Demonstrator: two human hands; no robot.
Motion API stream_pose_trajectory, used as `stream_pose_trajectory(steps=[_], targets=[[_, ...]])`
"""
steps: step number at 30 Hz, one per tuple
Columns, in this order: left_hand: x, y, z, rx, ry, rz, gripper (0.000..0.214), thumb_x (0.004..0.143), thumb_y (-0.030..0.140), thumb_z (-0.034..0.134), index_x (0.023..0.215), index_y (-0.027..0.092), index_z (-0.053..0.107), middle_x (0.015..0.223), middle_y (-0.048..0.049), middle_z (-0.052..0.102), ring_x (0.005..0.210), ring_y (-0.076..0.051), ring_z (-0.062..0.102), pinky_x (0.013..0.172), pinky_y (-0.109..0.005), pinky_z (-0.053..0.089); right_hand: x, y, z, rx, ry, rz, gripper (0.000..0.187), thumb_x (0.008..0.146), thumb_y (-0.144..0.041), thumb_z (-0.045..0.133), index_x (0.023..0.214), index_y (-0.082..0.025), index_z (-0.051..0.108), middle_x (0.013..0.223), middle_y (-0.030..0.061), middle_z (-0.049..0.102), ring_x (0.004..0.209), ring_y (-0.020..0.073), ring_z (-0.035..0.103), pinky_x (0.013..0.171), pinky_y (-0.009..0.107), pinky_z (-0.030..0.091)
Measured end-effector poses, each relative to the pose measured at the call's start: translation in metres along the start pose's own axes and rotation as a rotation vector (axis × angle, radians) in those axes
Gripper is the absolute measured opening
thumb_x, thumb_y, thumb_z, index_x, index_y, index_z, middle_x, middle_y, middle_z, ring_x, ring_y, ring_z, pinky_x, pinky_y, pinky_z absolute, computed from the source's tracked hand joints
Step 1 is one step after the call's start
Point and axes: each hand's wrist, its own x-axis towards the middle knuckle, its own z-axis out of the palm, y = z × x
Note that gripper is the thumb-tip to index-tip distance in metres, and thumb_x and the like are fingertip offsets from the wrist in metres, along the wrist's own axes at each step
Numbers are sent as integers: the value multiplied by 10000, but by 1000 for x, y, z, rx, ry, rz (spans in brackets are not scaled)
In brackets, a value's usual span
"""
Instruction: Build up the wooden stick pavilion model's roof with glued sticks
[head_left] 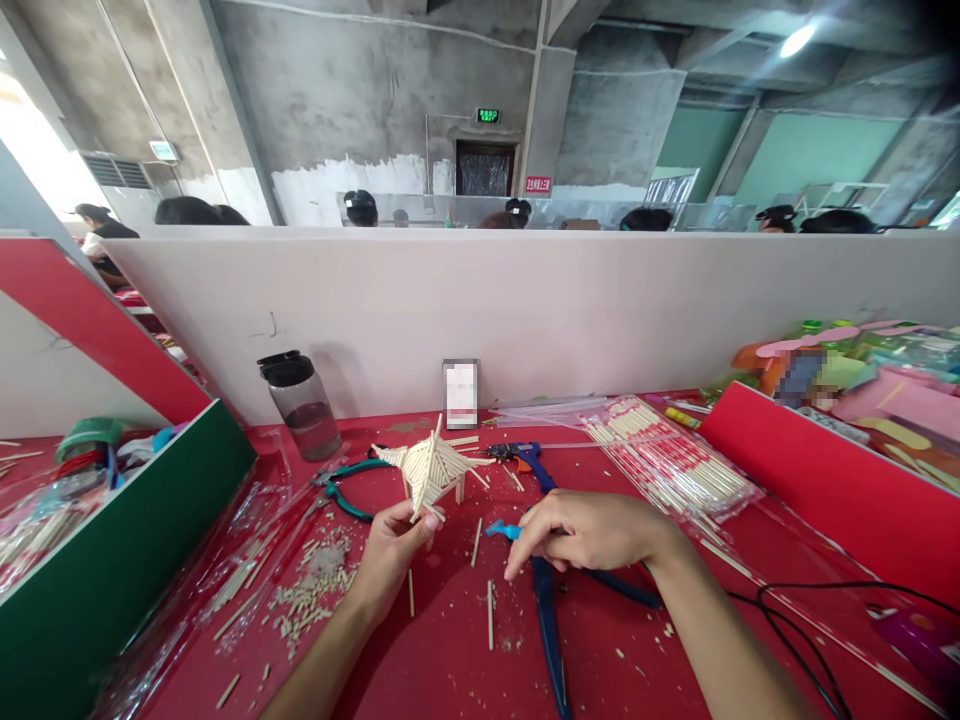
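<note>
EXIT: grn sign (488, 116) abv door (486, 170) | red wall sign (538, 184): Chn txt, sm.

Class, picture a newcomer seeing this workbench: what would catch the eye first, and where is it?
Probably the pale stick model, near the middle against the red table, its near corner pinched by the left hand. Next, perhaps, the long blue handles beneath the right hand, and the bagged sticks farther back on the right.

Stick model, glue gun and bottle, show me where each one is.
Stick model (433, 466): head view, on its slatted upper face.
Glue gun (533, 460): head view, on its blue body.
Bottle (308, 415): head view, on its see-through side wall.
</note>
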Motion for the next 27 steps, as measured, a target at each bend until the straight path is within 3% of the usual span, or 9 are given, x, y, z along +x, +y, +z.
stream_pose_trajectory(steps=[2, 4, 9, 16, 20, 24, 27], targets=[[0, 0, 0, -8, -3, -1, 337, 723, 441, 841, 718, 140, 690, 580, 44, 486, 542, -91, 412, 480, -200, 490, 2, 5, 1, 177, -53, 3, 355, 923, -160, 528, 1154, -270, 773, 962, 31, 791, 558, 88, 642, 569, 205, 505], [0, 1, 0, -15, -9, 0, 343, 724, 447, 840, 722, 138, 690, 579, 42, 489, 541, -91, 411, 479, -198, 485, 7, 9, 4, 331, -45, -55, 313, 956, -286, 572, 1214, -235, 742, 1014, 71, 783, 565, 90, 642, 572, 216, 522], [-1, 2, 1, -1, -3, -20, 345, 718, 452, 844, 736, 139, 699, 592, 36, 495, 546, -102, 439, 493, -221, 499, 22, 11, 15, 625, 80, -314, 433, 1004, -480, 512, 1342, -235, 631, 1251, 132, 710, 810, 160, 710, 665, 283, 548], [-1, 1, 0, 3, -23, -15, 321, 744, 435, 833, 778, 137, 719, 588, 40, 496, 546, -111, 476, 505, -225, 491, 37, 16, 32, 887, 118, -414, 519, 906, -577, 628, 1287, -230, 570, 1329, 179, 655, 864, 222, 720, 661, 312, 536], [-1, 1, 1, 7, -20, -5, 313, 745, 431, 835, 753, 141, 719, 587, 42, 491, 547, -107, 455, 503, -232, 502, 47, 20, 40, 939, 178, -450, 539, 861, -579, 699, 1233, -217, 554, 1130, 160, 740, 760, 198, 707, 612, 283, 506], [-2, 3, 3, -5, 9, -19, 328, 710, 438, 856, 751, 141, 724, 629, 32, 505, 564, -102, 425, 491, -234, 519, 62, 20, 49, 932, 439, -390, 382, 944, -522, 630, 1109, -177, 644, 711, 30, 708, 527, 107, 564, 501, 219, 402], [-3, 4, 3, -20, 22, -25, 332, 692, 430, 870, 765, 137, 732, 629, 32, 499, 562, -92, 403, 481, -222, 517, 71, 19, 56, 904, 626, -368, 367, 908, -510, 678, 1017, -162, 720, 630, -16, 619, 473, 83, 466, 451, 214, 356]])
